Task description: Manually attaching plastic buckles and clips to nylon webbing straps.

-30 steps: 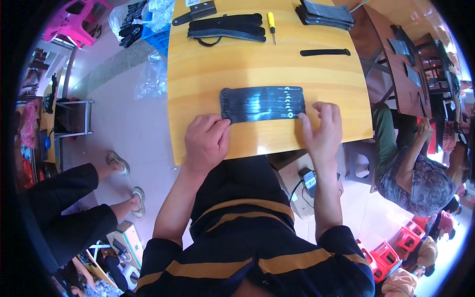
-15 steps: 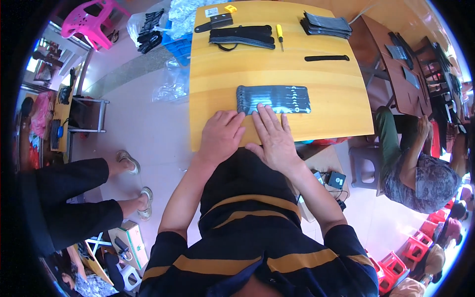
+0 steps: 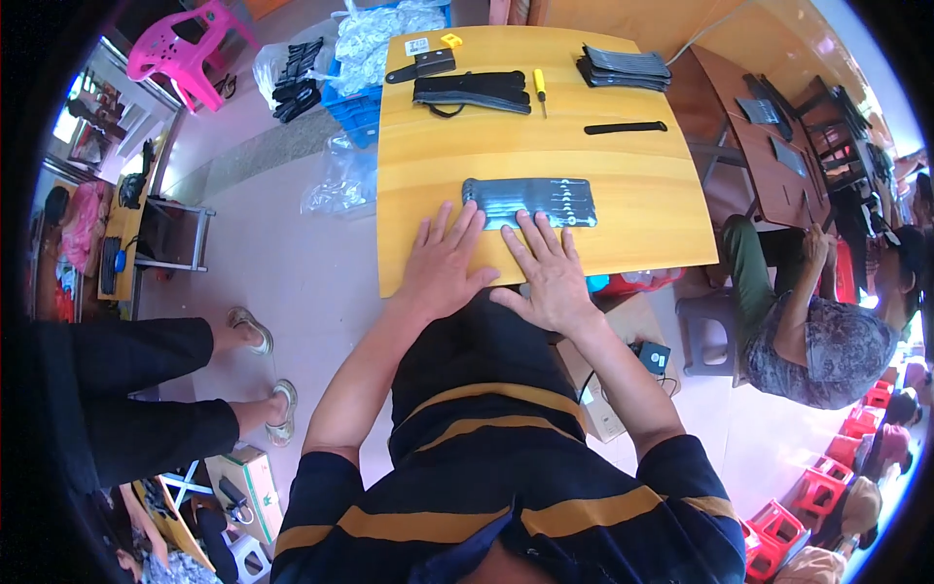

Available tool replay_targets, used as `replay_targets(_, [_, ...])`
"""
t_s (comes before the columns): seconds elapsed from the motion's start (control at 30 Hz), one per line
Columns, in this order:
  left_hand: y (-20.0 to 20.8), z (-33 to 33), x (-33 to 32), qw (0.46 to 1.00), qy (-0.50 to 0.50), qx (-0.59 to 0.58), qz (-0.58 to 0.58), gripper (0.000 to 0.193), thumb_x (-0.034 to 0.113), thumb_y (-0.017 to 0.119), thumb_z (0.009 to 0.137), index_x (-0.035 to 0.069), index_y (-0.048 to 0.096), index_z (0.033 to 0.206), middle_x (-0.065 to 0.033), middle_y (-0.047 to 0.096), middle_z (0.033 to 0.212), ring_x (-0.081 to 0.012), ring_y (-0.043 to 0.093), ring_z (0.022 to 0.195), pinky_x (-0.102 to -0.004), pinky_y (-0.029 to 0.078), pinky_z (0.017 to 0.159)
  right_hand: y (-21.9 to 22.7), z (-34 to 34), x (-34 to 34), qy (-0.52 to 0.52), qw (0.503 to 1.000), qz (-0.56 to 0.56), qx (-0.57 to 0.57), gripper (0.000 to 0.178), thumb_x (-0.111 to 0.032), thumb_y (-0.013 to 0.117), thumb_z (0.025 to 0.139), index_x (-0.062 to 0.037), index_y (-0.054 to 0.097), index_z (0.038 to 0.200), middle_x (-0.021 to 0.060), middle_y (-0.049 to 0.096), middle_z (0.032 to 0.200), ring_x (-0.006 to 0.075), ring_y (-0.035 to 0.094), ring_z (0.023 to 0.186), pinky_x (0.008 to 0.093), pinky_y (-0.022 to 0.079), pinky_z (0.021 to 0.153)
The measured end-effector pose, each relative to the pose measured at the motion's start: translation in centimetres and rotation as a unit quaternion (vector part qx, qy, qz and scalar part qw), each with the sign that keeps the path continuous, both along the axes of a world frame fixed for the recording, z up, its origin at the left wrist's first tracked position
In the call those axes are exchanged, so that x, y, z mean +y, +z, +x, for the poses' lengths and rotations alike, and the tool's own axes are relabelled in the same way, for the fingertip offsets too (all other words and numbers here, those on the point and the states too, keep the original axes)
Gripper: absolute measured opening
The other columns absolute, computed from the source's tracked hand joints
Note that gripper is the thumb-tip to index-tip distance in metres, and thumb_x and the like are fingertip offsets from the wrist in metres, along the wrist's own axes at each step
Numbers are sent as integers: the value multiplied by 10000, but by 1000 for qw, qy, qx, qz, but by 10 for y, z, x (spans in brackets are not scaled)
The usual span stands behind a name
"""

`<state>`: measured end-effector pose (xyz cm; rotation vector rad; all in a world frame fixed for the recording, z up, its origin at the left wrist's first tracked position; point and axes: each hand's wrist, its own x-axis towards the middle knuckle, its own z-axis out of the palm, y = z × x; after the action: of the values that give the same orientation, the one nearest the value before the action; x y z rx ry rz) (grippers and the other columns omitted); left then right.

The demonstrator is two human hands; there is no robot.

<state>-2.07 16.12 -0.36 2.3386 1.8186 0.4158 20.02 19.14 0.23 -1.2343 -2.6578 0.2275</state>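
A flat, shiny dark pack [image 3: 525, 198] lies near the front of the yellow table [image 3: 642, 238]. Long dark strips sit side by side in it, with a column of small bright marks toward its right end. My left hand [image 3: 440, 265] lies flat with fingers apart, its fingertips at the pack's near left edge. Beside it my right hand [image 3: 548, 280] is spread too, fingertips on the pack's near edge. Neither hand grips anything. Beyond the pack, a single black strap [image 3: 625, 128] lies crosswise.
At the table's far side are a pile of black straps [image 3: 472, 91], a yellow-handled screwdriver [image 3: 540, 90], a stack of dark packs [image 3: 625, 68] and a black case [image 3: 435, 64]. A blue crate [image 3: 352, 115] stands left. A seated person [image 3: 822, 341] works at the right.
My left hand has opened from curled fingers and moved forward onto the pack's edge. My right fingertips have slid slightly back toward its near edge. The whole view has shifted a little.
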Motion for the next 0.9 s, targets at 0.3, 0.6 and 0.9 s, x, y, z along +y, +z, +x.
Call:
replay_targets(0.3, [5,-7,10,1000,-15,20,7,815,523,606,970,38,361,1577,-161,307,1672,-454,247,1538,-598,219,1236,-2,64,25,-83,996,26,-19,852,-636,519,983,-76,357,1605,162,332,1670,366,296,1549,591,268,1219])
replay_targets(0.6, [-5,-3,-2,999,-32,16,-2,1012,711,582,905,32,325,1610,-179,269,1694,-443,204,1562,-604,188,1244,-22,54,0,-168,985,40,-10,895,-625,512,979,2,335,1594,181,300,1682,340,252,1569,605,213,1232])
replay_targets(0.9, [0,-7,0,999,-33,28,-27,1044,756,503,926,31,248,1633,-175,206,1716,-443,148,1577,-575,138,1266,-10,41,6,-304,952,5,-32,958,-641,521,970,39,283,1601,233,223,1696,389,187,1582,649,173,1227])
